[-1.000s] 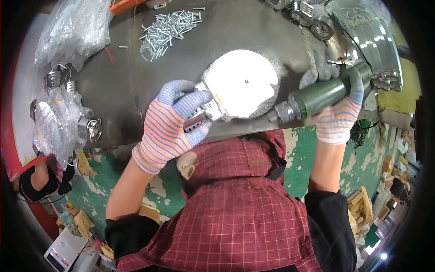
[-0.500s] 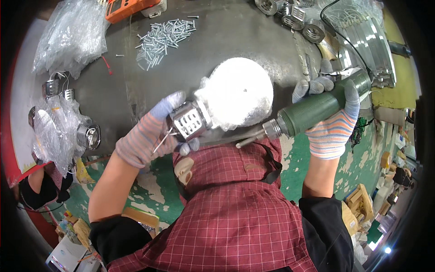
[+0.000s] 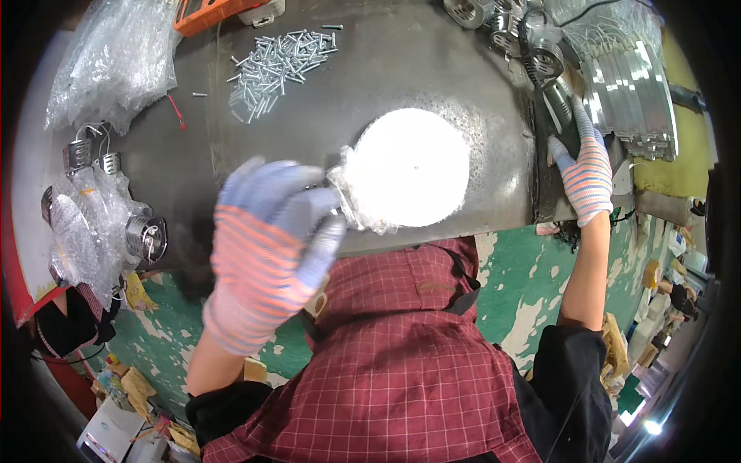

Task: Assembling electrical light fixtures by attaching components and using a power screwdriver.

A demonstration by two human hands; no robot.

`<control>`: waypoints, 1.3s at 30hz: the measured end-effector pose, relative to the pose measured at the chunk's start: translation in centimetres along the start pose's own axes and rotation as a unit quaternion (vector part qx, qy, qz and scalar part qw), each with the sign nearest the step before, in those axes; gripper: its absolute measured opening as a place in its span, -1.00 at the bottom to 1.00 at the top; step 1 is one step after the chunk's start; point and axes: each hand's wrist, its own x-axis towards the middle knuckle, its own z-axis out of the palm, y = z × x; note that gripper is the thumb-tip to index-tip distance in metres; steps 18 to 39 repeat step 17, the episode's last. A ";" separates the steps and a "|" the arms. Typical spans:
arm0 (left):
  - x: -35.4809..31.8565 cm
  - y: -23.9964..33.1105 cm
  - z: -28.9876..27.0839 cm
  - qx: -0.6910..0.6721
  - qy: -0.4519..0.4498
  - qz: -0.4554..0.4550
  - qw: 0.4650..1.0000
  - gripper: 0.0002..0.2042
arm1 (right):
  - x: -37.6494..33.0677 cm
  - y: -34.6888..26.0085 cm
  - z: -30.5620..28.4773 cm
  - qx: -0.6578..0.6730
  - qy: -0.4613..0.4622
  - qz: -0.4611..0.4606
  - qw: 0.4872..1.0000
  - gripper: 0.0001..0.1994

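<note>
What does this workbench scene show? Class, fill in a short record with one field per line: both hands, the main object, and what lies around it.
left hand: gloved left hand, raised and blurred, fingers at the rim of the white round lamp
right hand: gloved right hand resting on a dark tool at the bench's right edge
surface: dark metal bench
far side: pile of screws
left side: bubble wrap
right side: stack of shiny metal strips

Loose pile of silver screws (image 3: 279, 63) lay on the dark metal table (image 3: 386, 69), crumpled clear bubble wrap (image 3: 108, 62) at far left, orange case (image 3: 212, 11) beyond, curved shiny metal strips (image 3: 629, 85) stacked right.
</note>
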 end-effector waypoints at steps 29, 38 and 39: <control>-1.0 6.6 11.8 0.083 -0.136 0.055 0.986 -0.18 | 4.2 -17.7 3.3 0.389 -0.204 -0.263 0.859 -0.70; -1.0 6.6 11.8 0.083 -0.136 0.055 0.986 -0.18 | 4.2 -17.7 3.3 0.389 -0.204 -0.263 0.859 -0.70; -1.0 6.6 11.8 0.083 -0.136 0.055 0.986 -0.18 | 4.2 -17.7 3.3 0.389 -0.204 -0.263 0.859 -0.70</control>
